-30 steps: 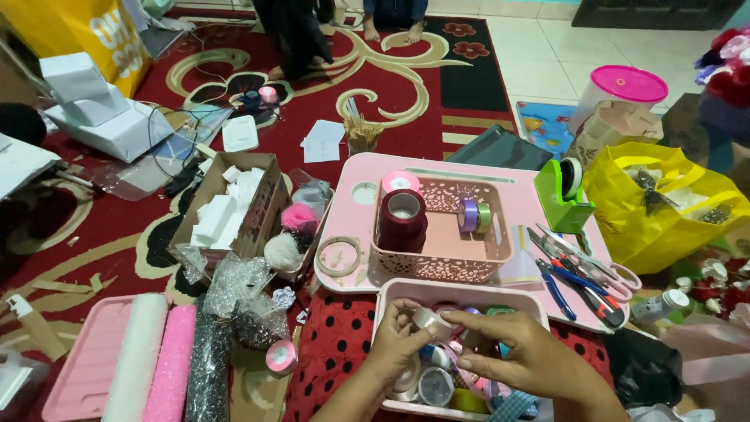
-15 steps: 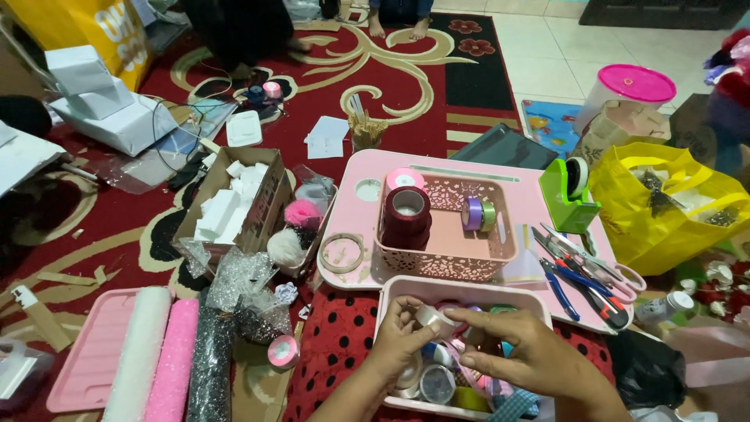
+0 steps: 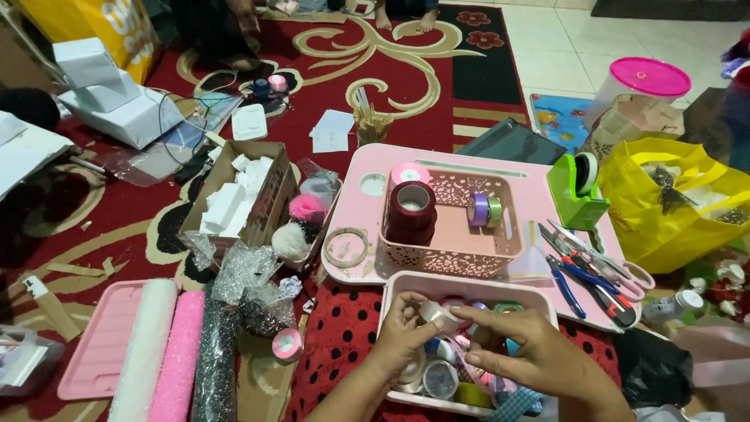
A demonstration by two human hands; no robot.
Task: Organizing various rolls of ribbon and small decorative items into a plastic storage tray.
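My left hand (image 3: 402, 336) and my right hand (image 3: 531, 352) meet over a pale pink basket (image 3: 469, 285) on my lap. Between their fingertips they hold a small cream ribbon roll (image 3: 436, 312). The basket holds several ribbon and tape rolls (image 3: 437, 379), partly hidden by my hands. Behind it a pink lap table (image 3: 531, 199) carries a second pink lattice basket (image 3: 457, 258) with a dark red ribbon roll (image 3: 412, 207) and a small purple and green roll (image 3: 483, 209).
A green tape dispenser (image 3: 576, 187), scissors and pliers (image 3: 594, 273) lie on the lap table's right. A yellow bag (image 3: 680, 203) stands beyond. A cardboard box of white foam pieces (image 3: 234, 195), wrapping rolls (image 3: 168, 352) and a pink tray (image 3: 98, 344) are at left. Another person's feet (image 3: 402, 16) show far back.
The view has shifted slightly. Both hands stay over the near basket, turning the small cream roll between the fingers.
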